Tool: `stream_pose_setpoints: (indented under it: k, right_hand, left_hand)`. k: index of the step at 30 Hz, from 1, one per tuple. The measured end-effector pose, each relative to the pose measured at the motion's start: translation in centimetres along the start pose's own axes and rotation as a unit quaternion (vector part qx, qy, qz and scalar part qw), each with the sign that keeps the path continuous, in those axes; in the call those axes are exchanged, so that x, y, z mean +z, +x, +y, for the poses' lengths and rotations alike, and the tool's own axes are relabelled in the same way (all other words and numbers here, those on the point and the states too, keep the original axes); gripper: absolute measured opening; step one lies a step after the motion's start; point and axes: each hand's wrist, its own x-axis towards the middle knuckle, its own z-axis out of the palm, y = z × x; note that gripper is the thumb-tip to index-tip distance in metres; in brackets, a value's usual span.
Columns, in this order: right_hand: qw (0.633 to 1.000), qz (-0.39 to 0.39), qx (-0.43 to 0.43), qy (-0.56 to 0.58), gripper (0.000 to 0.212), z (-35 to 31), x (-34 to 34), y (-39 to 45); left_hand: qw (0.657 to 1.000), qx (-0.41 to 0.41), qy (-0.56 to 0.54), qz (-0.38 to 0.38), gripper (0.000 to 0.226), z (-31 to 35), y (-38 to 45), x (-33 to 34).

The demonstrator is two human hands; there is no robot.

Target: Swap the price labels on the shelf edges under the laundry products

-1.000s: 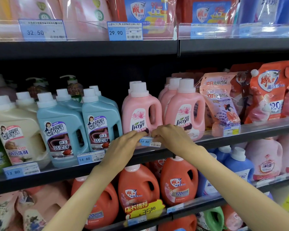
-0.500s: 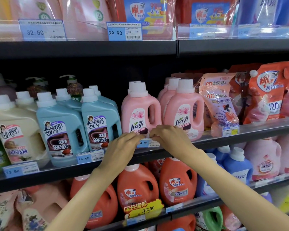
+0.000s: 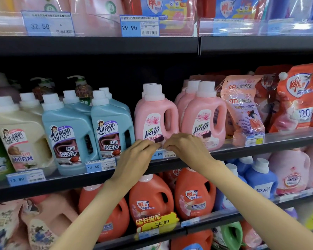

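Right now your left hand [image 3: 134, 157] and right hand [image 3: 186, 147] meet at centre frame, fingertips curled onto the top edge of the 14.80 price label [image 3: 163, 154] under the pink Jiayi bottle [image 3: 156, 120]. Both seem to pinch it, though your fingers hide the grip.

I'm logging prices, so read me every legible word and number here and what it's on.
"32.50": top-shelf label
"29.90": next top label
"13.80": label under cream bottle
"14.60": label under blue bottles
"14 80": label the hands pinch
"Jiayi": pink bottles
"Joya": blue bottles
"35.00": yellow tag
"120": orange pouch
Barcodes, fine print: unreadable.
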Motion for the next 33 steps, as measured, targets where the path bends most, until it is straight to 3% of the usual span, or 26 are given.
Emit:
stream_pose_setpoints:
  k: [9,27,33]
  right_hand:
    - [1.0,0.022,-0.011,-0.011,0.02,0.7,1.8,-0.9]
    - [0.991,0.072,-0.054,-0.101,0.052,0.8,3.0,-3.7]
    - [0.992,0.068,-0.038,-0.097,0.033,-0.1,2.4,-4.1]
  left_hand:
    - [0.999,0.002,-0.023,0.025,0.051,0.3,-0.8,0.0]
    - [1.0,0.006,0.008,-0.025,0.064,-0.2,-1.8,0.3]
    - [0.999,0.018,0.016,-0.023,0.059,-0.3,-1.6,-0.3]
